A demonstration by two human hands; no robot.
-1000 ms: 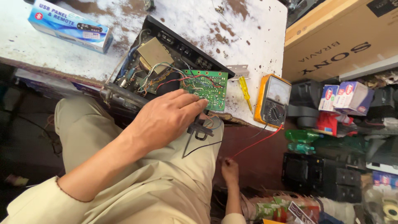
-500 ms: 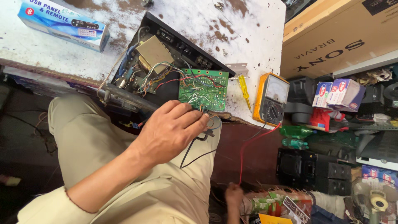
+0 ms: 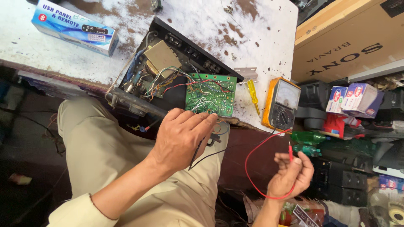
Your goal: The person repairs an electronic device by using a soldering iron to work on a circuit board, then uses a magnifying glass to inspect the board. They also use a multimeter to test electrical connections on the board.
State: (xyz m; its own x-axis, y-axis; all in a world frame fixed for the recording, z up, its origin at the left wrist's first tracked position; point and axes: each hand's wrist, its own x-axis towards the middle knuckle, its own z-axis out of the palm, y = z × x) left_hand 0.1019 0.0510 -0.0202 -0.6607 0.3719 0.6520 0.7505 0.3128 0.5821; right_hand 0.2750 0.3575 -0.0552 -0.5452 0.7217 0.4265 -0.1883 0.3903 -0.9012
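Since half a second ago: right hand [image 3: 290,174] has risen from the bottom edge into clear view at about 4 o'clock; left hand [image 3: 183,134] sits much as before at the near edge of the circuit board [image 3: 211,94].

Left hand: palm down, fingers [image 3: 202,120] bunched together, tips touching the board's near edge. A black probe [image 3: 197,152] with its black lead runs out from under the hand toward 6 o'clock; grip itself hidden, cannot tell how it is pinched.

Right hand: palm up, fingers curled, thumb and forefinger pinching the red probe [image 3: 290,150], tip pointing to 12 o'clock. Red lead [image 3: 252,162] loops from this hand up to the meter.

Circuit board: green, tilted, propped at the 5 o'clock corner of the open black case [image 3: 172,63], coloured wires running into it.

Meter [image 3: 281,104]: yellow-cased, dial type, at 3 o'clock of the board on the white, stained surface [image 3: 202,21]. Yellow screwdriver [image 3: 253,96] lies between board and meter.

Blue-and-white box [image 3: 75,27] at 10 o'clock. Brown carton [image 3: 349,38] at 2 o'clock.
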